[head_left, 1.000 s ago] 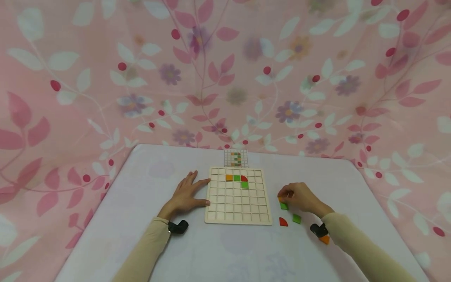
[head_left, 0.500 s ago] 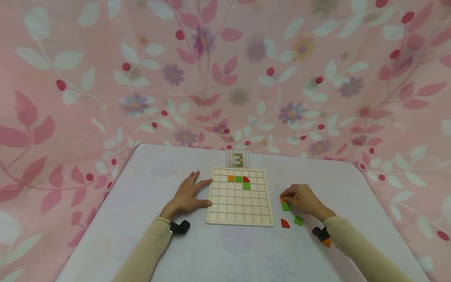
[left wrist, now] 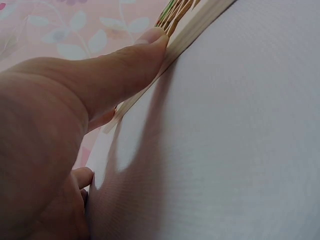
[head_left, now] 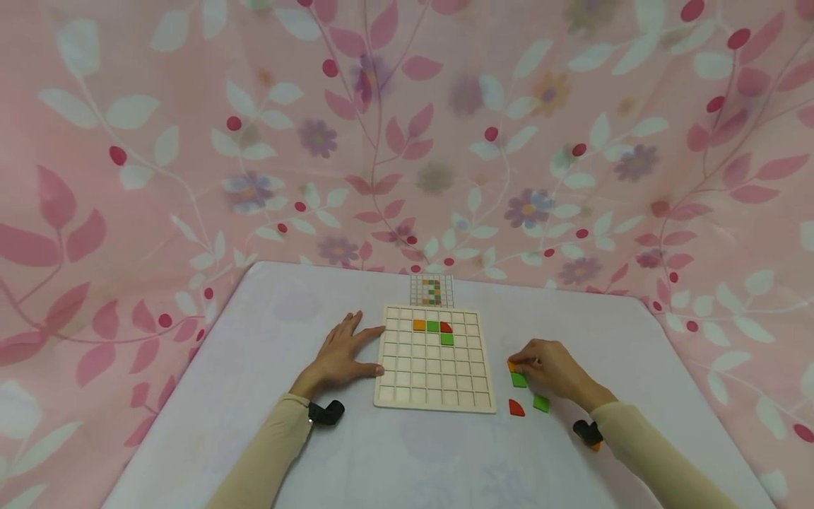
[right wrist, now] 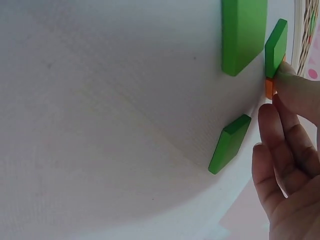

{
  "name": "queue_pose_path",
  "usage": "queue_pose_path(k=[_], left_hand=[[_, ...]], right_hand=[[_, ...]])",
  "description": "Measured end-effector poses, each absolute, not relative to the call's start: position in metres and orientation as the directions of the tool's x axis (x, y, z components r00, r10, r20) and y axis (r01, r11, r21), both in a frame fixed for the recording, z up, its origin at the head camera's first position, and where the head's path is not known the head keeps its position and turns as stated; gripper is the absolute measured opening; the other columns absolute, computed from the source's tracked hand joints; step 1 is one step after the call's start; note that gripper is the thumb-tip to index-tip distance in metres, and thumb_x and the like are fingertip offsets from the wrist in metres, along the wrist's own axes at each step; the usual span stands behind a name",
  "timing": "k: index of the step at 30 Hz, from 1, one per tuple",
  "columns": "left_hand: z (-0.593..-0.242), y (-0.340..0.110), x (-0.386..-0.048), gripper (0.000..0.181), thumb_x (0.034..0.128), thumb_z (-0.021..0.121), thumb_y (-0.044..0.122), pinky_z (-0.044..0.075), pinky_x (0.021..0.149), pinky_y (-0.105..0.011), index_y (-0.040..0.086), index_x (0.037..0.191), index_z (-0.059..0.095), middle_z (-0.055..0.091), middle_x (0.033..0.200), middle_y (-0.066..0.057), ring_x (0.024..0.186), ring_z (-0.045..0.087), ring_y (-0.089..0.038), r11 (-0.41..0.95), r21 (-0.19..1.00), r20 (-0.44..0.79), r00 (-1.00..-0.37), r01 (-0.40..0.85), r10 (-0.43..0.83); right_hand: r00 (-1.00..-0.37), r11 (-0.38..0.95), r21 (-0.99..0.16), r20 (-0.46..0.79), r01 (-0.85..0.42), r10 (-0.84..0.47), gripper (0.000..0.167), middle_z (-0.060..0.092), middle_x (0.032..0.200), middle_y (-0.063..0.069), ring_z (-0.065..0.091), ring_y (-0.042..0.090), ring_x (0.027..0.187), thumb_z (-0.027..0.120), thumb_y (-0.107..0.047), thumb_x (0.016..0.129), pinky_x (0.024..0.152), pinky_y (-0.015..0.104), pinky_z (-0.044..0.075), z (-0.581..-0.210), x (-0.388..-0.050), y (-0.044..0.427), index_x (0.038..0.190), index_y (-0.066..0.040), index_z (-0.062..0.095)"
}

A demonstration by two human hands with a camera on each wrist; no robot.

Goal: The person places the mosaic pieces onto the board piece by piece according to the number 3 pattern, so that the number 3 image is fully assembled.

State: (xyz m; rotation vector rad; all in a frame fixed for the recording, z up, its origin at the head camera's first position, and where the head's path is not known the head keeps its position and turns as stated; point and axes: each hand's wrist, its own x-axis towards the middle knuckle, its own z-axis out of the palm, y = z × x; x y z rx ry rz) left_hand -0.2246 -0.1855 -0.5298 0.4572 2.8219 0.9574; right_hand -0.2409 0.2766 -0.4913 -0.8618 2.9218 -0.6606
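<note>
In the head view, my left hand lies spread beside the pale gridded board, its thumb and index finger touching the board's left edge. On the grid sit an orange tile, a green tile, a red rounded tile and another green tile. To the board's right, my right hand pinches an orange tile between thumb and fingers. A green tile lies right against that orange one. The fingers partly cover the orange tile.
A small pattern card lies behind the board. Nearer the person are a red quarter-round tile, a green tile and an orange piece mostly behind the wrist camera. The right wrist view shows a further green tile.
My right wrist has shifted slightly right and toward the person, while its fingers stay at the orange tile. The head view has drifted a little. The left hand keeps its place on the board.
</note>
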Motion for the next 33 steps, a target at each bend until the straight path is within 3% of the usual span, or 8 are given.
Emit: queue_pose_path(k=[7,13,20,27,33], left_hand=[[-0.530,-0.186,-0.223,0.084,0.0870,0.083,0.051,0.008,0.129,-0.069,0.024,0.159,0.050,0.012,0.177,-0.025,0.165,0.003,-0.046,0.745,0.619,-0.008,-0.946,0.249,0.323],[-0.529,-0.186,-0.225,0.084,0.0879,0.083,0.053,0.006,0.130,-0.067,0.026,0.160,0.049,0.009,0.178,-0.022,0.165,0.000,-0.044,0.754,0.614,-0.044,-0.944,0.234,0.328],[-0.531,-0.186,-0.224,0.085,0.0872,0.082,0.054,0.007,0.129,-0.069,0.025,0.160,0.049,0.011,0.177,-0.025,0.165,0.002,-0.046,0.751,0.609,-0.008,-0.944,0.256,0.329],[-0.532,-0.186,-0.223,0.086,0.0857,0.082,0.056,0.008,0.128,-0.071,0.024,0.159,0.050,0.013,0.176,-0.026,0.164,0.004,-0.048,0.738,0.620,0.014,-0.944,0.267,0.330],[-0.534,-0.186,-0.224,0.087,0.0860,0.082,0.055,0.005,0.130,-0.067,0.026,0.161,0.048,0.010,0.178,-0.022,0.165,0.000,-0.043,0.741,0.623,-0.005,-0.946,0.251,0.324]], right_hand=[[-0.819,0.732,-0.392,0.111,-0.557,-0.563,0.022,0.074,0.097,-0.002,0.065,0.007,0.084,0.083,-0.007,0.091,0.073,0.025,0.058,-0.491,-0.238,0.278,0.113,-0.005,0.083],[-0.847,0.769,-0.375,0.101,-0.518,-0.522,0.022,0.074,0.098,-0.002,0.065,0.007,0.085,0.085,-0.011,0.090,0.077,0.027,0.060,-0.494,-0.236,0.280,0.111,-0.006,0.082],[-0.866,0.792,-0.354,0.145,-0.497,-0.479,0.018,0.070,0.094,-0.002,0.061,0.008,0.080,0.086,-0.011,0.089,0.073,0.027,0.058,-0.503,-0.236,0.280,0.104,-0.007,0.076],[-0.852,0.820,-0.233,0.158,-0.523,-0.498,0.017,0.066,0.098,-0.001,0.062,0.013,0.085,0.081,-0.012,0.094,0.081,0.037,0.062,-0.508,-0.236,0.277,0.105,-0.007,0.069],[-0.863,0.829,-0.240,0.134,-0.505,-0.487,0.016,0.066,0.102,0.000,0.062,0.016,0.090,0.078,-0.008,0.096,0.087,0.041,0.062,-0.507,-0.237,0.270,0.109,-0.006,0.069]])
